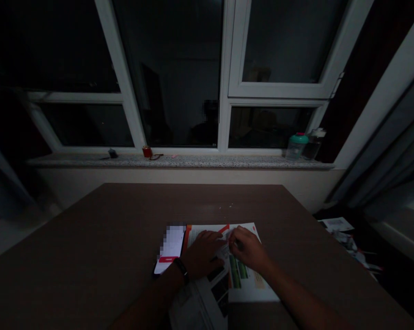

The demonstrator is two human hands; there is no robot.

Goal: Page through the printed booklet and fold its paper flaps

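A grey printed sheet (202,305) with dark pictures lies over the left part of a colourful booklet (253,291) and reaches towards me. My left hand (203,252), with a dark band at the wrist, rests on the sheet with its fingers stretched out. Just to its right, my right hand (248,247) is curled in a pinch at the sheet's straight right edge, above the booklet. What its fingertips hold is too small and dim to make out. Left of the booklet lies a lit phone (174,240), partly covered by my left forearm.
The brown table (124,229) has a few pale scraps (231,206) beyond the booklet. A granite windowsill (207,161) behind it carries a green-lidded bottle (296,145), a clear bottle (313,144) and a small red object (147,151). Papers (344,238) lie off the table's right side.
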